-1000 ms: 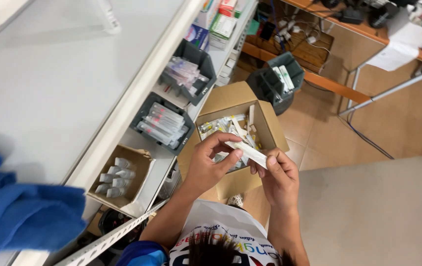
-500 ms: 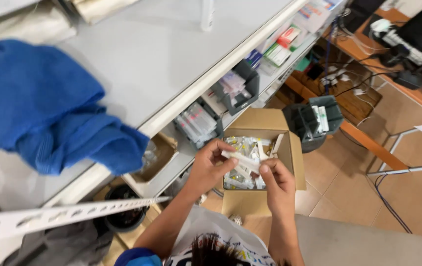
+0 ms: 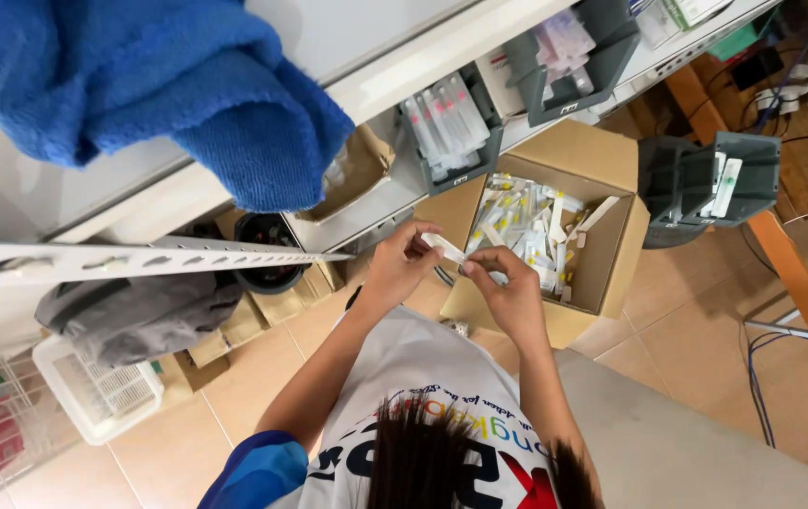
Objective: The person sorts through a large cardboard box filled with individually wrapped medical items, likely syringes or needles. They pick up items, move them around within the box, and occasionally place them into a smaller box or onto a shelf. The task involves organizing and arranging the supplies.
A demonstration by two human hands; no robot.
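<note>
The slim white packet (image 3: 445, 249), a flat sealed strip, looks very light and thin, likely to bend or crease under a firm pinch, and its smooth wrapper may slide between fingertips; the ends seem the best places to hold it, which is where it is gripped now. It sits just left of the frame's centre, stretched between the two hands at the lower-left corner of the box. The left hand (image 3: 399, 269) is closed on its left end with thumb and fingers, and the right hand (image 3: 507, 292) pinches the other end; the hands are close together but not touching. Just beyond them, right of centre, an open cardboard box (image 3: 611, 259) holds a loose heap of similar white and yellow-tipped packets (image 3: 526, 221). Above that, grey bins (image 3: 456, 123) of long packaged items stand on a white shelf (image 3: 423, 57), with a blue cloth (image 3: 140, 75) draped over a higher one at upper left. Another grey bin (image 3: 705, 184) stands on the tiled floor (image 3: 686, 330) at the right.
</note>
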